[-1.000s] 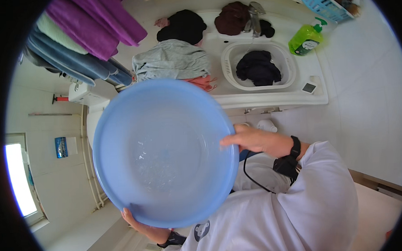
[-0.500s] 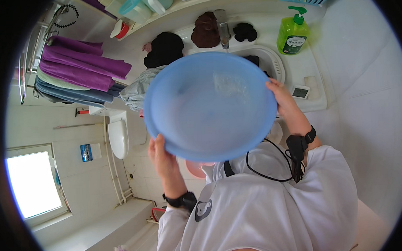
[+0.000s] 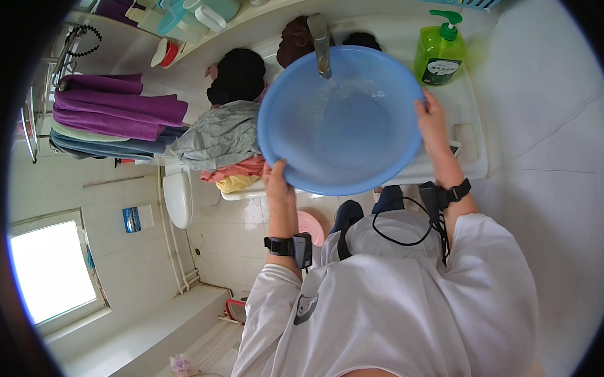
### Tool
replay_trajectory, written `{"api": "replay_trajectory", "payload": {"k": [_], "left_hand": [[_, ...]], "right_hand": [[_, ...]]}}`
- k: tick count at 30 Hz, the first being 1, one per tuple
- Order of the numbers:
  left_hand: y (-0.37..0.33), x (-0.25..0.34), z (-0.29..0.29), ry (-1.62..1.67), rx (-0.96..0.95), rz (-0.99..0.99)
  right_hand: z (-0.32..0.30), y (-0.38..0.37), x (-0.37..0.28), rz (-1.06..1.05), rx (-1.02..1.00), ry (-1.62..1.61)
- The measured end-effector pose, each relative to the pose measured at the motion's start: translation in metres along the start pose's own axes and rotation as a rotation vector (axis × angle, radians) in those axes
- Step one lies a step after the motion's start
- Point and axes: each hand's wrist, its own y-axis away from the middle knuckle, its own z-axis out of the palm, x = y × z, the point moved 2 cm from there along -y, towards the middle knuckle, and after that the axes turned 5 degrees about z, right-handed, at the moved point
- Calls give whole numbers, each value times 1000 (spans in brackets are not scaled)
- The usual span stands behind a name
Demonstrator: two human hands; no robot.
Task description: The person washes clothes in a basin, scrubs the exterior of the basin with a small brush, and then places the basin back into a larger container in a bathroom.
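A round blue plastic basin (image 3: 353, 130) is held over the white sink, its inside facing up. My left hand (image 3: 278, 184) grips its rim at the near left, the thumb over the edge. On the right side of the rim my right hand (image 3: 433, 124) is closed. The metal faucet (image 3: 321, 45) reaches over the basin's far rim, and there is a shiny wet patch inside below its spout. Whether water is running I cannot tell. The sink bowl is hidden under the basin.
Left of the basin lie a grey cloth (image 3: 223, 135), a black cloth (image 3: 237, 76) and red and yellow clothes (image 3: 238, 174). A brown cloth (image 3: 295, 42) sits behind. At right stands a green pump bottle (image 3: 440, 54). A pink basin (image 3: 310, 228) is on the floor.
Both hands have moved the blue basin away from me and to the right. Its far rim is now under the faucet, and more of the clothes at left shows.
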Motion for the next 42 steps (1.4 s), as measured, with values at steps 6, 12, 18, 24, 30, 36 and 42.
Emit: {"api": "replay_trajectory", "payload": {"k": [6, 12, 18, 24, 30, 36, 42], "left_hand": [[18, 16, 14, -54, 23, 71], [19, 64, 23, -123, 37, 177], [43, 117, 30, -197, 67, 327], [55, 130, 47, -187, 82, 365], [57, 153, 62, -377, 142, 472], [76, 178, 54, -394, 220, 516], [102, 205, 51, -507, 316, 689]], "right_hand": [[6, 8, 20, -99, 54, 77], [13, 13, 30, 27, -93, 260], [39, 51, 21, 192, -262, 119], [38, 50, 27, 329, -310, 44], [35, 50, 75, 157, -569, 387], [81, 62, 50, 61, -486, -16], [134, 75, 47, 86, -671, 0]]}}
